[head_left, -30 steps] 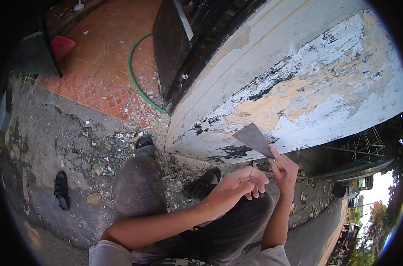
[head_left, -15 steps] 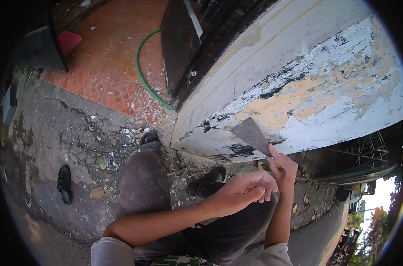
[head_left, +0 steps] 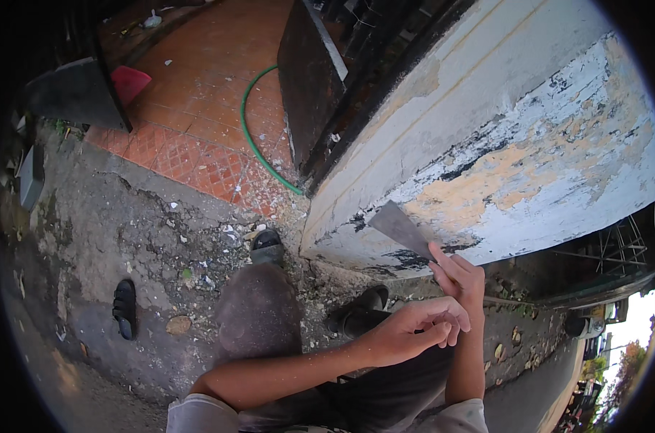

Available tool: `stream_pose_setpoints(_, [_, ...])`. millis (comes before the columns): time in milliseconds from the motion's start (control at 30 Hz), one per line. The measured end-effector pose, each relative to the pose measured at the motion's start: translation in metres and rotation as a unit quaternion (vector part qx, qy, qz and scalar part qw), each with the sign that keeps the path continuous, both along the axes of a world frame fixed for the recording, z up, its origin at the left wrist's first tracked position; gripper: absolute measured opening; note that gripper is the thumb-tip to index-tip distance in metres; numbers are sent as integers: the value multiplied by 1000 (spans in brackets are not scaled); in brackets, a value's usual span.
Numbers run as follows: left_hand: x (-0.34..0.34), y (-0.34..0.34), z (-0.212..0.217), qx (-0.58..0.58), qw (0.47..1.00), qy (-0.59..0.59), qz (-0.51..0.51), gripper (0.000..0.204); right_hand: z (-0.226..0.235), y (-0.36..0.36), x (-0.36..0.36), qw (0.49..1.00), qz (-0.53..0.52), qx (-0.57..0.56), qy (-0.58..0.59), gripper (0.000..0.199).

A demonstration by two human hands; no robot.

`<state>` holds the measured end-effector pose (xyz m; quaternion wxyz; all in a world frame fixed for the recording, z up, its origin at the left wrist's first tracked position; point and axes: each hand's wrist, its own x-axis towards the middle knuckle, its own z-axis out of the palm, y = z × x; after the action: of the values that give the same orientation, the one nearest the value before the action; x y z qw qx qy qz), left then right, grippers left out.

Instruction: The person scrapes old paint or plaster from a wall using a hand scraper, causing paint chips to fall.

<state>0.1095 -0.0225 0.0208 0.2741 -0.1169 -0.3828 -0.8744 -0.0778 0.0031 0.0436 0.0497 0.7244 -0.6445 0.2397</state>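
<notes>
My right hand point(head_left: 459, 278) grips a metal scraper point(head_left: 401, 229) with a wide flat blade. The blade's edge lies against the low part of a wall point(head_left: 500, 144) whose white paint is flaking off, showing orange and grey patches. My left hand point(head_left: 412, 331) hovers just below and in front of the right hand, fingers loosely curled, holding nothing that I can see. I am crouched, with my knee point(head_left: 259, 317) and two dark shoes point(head_left: 268, 247) below the wall.
Paint chips litter the cracked concrete ground point(head_left: 125, 238). A black sandal point(head_left: 125, 309) lies at the left. A green hose point(head_left: 254, 137) curves over red tiles beside a dark open gate point(head_left: 309, 79). A red dustpan point(head_left: 131, 81) sits far left.
The view has shifted slightly. The scraper stays against the wall at about the same spot; my left hand has stayed close under the right.
</notes>
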Motion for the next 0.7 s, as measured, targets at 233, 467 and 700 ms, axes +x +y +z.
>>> stream_pose_setpoints(233, [-14,14,-9,-8,1000,4,5,34,-48,35,-1,999,-20,13,-22,51])
stream_pose_setpoints(467, [-9,7,-9,-2,1000,0,17,35,-91,35,0,997,-2,36,-62,53])
stream_pose_setpoints(700, [-20,1,-16,7,999,-12,37,37,-126,48,-34,971,-20,32,-237,54])
